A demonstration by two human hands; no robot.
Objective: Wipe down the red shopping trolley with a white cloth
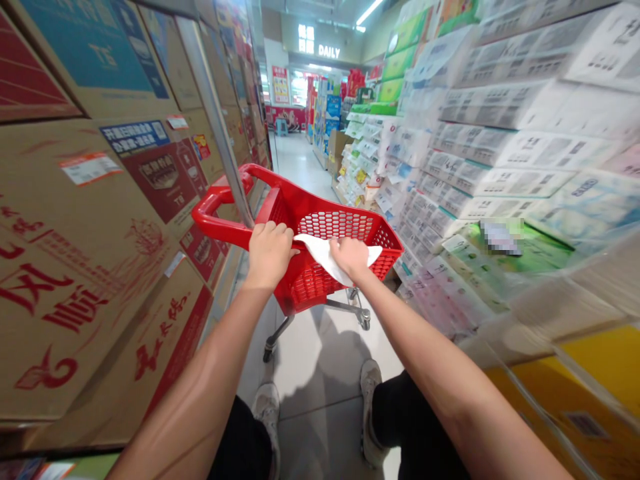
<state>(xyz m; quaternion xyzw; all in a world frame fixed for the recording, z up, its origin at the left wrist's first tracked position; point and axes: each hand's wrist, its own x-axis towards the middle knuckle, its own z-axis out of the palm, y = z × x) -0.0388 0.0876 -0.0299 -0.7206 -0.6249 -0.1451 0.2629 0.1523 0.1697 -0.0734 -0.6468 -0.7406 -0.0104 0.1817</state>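
Note:
A red plastic shopping cart (330,220) stands on the aisle floor in front of me, its mesh basket showing nothing inside. My left hand (269,252) is closed over the near rim of the cart. My right hand (350,257) rests on the same rim a little to the right, fingers curled on a white cloth (325,257) that lies across the rim between the two hands. My feet in light shoes show below the cart.
Stacked cardboard boxes (90,253) with red print wall off the left side, with a metal shelf post (215,113) close to the cart. Packs of tissue paper (480,160) line the right. The narrow grey aisle floor (300,160) runs ahead toward more displays.

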